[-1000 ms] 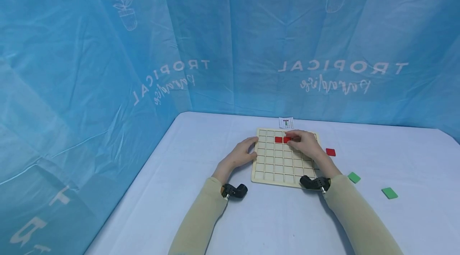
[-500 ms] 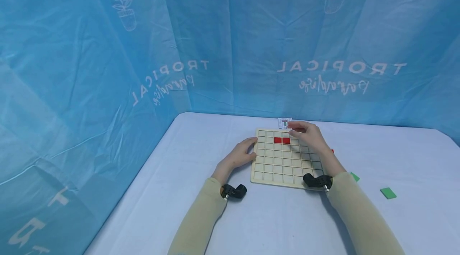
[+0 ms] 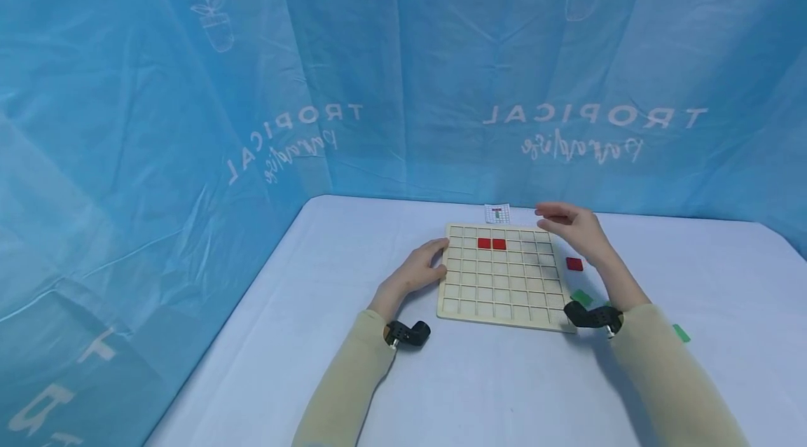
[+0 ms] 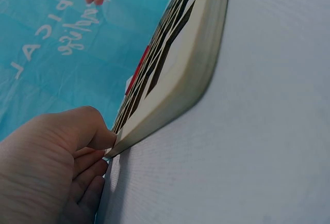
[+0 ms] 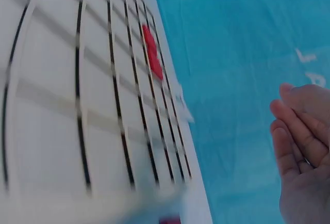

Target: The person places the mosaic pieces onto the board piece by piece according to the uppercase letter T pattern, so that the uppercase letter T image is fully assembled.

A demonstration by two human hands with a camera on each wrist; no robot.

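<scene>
A pale wooden grid board lies flat on the table. Two red tiles sit side by side in its second row from the far edge, and they show as a red streak in the right wrist view. My left hand grips the board's left edge, thumb on top and fingers curled against the side. My right hand hovers over the board's far right corner, fingers relaxed, palm empty. A loose red tile lies on the table just right of the board, below that hand.
A small pattern card lies behind the board. One green tile sits near the board's right front corner, another further right behind my sleeve. Blue printed curtains close the table at the back and left.
My right hand has let go of the second red tile in the board, lifted, and swung right and back. The left hand has kept its hold on the board's edge.
</scene>
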